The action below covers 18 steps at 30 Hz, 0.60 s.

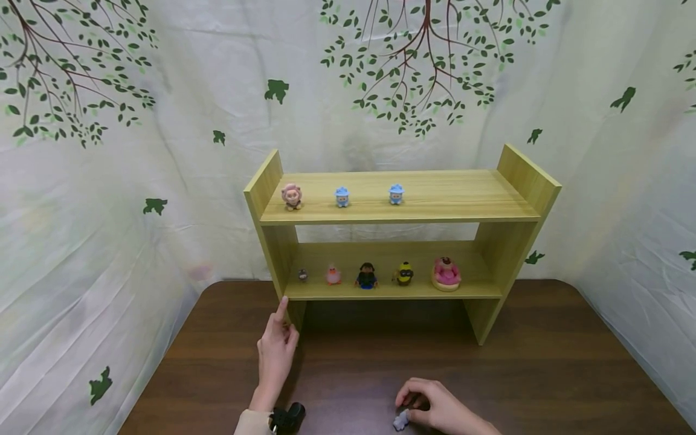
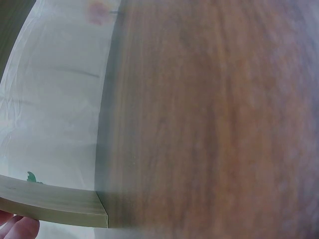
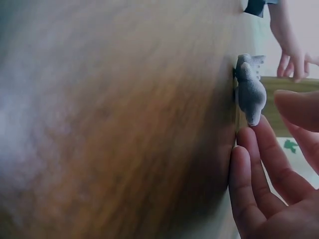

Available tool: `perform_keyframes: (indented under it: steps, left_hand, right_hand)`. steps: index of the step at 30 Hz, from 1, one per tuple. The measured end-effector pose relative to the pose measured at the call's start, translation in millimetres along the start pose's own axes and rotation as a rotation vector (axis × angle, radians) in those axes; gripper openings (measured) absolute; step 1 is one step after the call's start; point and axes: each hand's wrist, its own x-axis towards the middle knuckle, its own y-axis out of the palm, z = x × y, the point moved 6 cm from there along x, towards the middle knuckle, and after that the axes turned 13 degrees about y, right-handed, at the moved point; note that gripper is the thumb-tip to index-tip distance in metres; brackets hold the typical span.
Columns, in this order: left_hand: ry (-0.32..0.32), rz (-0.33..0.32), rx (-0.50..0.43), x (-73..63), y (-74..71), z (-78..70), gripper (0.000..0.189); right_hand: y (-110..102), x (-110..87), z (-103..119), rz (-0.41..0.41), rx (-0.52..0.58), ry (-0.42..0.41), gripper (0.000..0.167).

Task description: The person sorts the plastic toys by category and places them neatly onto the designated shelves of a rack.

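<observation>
My right hand [image 1: 435, 406] is low at the table's front. Beside its thumb and fingertips is a small grey animal figurine [image 1: 400, 420], which appears to rest on the table. In the right wrist view, the fingers [image 3: 246, 174] reach the lower end of the figurine [image 3: 251, 92], while the thumb stands apart from them. My left hand [image 1: 277, 347] is at the lower left of the wooden shelf [image 1: 399, 220], its index finger pointing up against the side panel's front edge. Only fingertips [image 2: 25, 229] of that hand show in the left wrist view, by the panel [image 2: 55, 201].
On the upper board stand a pink figurine [image 1: 292, 196] and two blue-hatted ones [image 1: 341, 197]. The middle board holds several more, among them a dark-haired figure [image 1: 367, 276] and a larger pink one [image 1: 446, 275]. A leaf-patterned curtain [image 1: 217, 181] surrounds the brown table [image 1: 544, 362].
</observation>
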Motion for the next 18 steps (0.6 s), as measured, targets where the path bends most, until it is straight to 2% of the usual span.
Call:
perform_keyframes:
  steps: [5,10,18]
  left_hand:
    - [0.007,-0.009,0.004,1.7,-0.9,-1.9,0.086]
    - [0.007,-0.012,0.009,1.7,-1.2,-2.4,0.086]
    - [-0.016,0.010,-0.001,0.4,0.0,0.2,0.083]
  right_hand:
    - [3.2,-1.0,-0.2,0.034,-0.042,0.003,0.019]
    - [5.8,-0.6,-1.6,0.076,-0.032,0.031,0.021]
    - [7.2,0.3,-2.1,0.072,-0.048,0.055,0.017]
